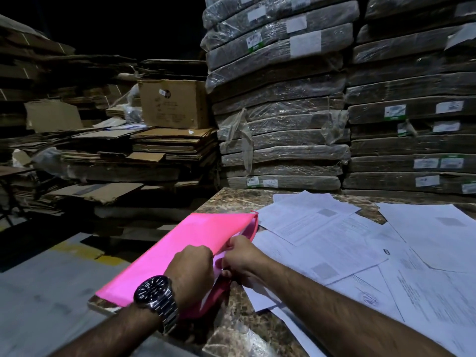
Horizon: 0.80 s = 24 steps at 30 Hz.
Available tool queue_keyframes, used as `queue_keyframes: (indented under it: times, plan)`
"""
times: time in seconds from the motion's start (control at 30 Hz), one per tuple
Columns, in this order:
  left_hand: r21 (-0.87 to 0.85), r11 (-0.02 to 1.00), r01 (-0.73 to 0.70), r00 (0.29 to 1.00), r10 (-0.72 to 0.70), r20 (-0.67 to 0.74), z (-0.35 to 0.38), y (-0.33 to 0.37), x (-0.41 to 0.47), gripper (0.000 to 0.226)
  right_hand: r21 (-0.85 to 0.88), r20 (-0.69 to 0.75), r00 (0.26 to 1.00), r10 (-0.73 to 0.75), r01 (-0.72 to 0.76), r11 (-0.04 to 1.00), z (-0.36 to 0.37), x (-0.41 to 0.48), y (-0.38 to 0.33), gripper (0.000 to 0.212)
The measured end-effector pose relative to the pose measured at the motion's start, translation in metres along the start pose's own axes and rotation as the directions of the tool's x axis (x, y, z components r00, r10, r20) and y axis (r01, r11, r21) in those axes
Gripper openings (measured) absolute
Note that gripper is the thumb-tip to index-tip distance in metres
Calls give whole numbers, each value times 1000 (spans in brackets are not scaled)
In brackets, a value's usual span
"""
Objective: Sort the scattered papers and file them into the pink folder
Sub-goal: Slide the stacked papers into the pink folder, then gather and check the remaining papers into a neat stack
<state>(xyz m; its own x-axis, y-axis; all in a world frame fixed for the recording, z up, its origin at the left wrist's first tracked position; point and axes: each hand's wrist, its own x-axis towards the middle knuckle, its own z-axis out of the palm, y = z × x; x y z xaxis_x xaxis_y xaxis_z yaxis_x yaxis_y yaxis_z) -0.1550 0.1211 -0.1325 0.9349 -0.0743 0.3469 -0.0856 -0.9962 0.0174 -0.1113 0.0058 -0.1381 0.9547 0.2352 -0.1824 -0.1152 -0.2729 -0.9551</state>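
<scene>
1. Head view: the pink folder (pixel 180 243) lies on the left corner of the marble table (pixel 231 199), and its near corner reaches to the table edge, above the floor (pixel 38 292).
2. The left hand (pixel 192 269), with a wristwatch (pixel 154 292) on the wrist, has its fingers curled on the right edge of the folder's top cover. The right hand (pixel 242 256) pinches the same open edge just beside it. Something pale shows between the two hands, but I cannot tell if it is a sheet or the inside of the folder.
3. The scattered papers (pixel 334 235) lie loose and overlapping on the right part of the table, and some touch the folder's right side. No sheet is clearly filed yet, so I judge the task is only beginning, with the folder being opened.
4. Risk: if both hands pull the cover to the left, the folder may slide off the corner, because little table supports it there.
5. Risk: the right forearm lies over the nearest sheets, so a quick move may drag them off the front edge.
6. Risk: two hands pulling one thin edge apart could crease or tear the cover.
7. Behind stand wrapped bundles (pixel 278 124) and a cardboard box (pixel 175 104), apart from the work.
</scene>
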Motion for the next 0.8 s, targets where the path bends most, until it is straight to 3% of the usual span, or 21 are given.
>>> queue_keyframes:
  times: [0.27,0.47,0.6,0.8]
  plan:
    - [22,998,65,993,-66,94,4,-7,1,29,-116,-82,994,-76,67,991,6,2,-1,19]
    - [37,997,72,989,-76,127,7,-5,2,35,-19,-83,996,-23,22,1000,-11,-3,0,25]
    - [-8,1000,12,986,-10,168,6,0,7,33,69,-83,996,-44,50,996,-52,-20,4,17]
    - [-122,985,-123,986,135,101,7,45,26,30,4,-190,978,-89,92,996,-129,-46,19,26]
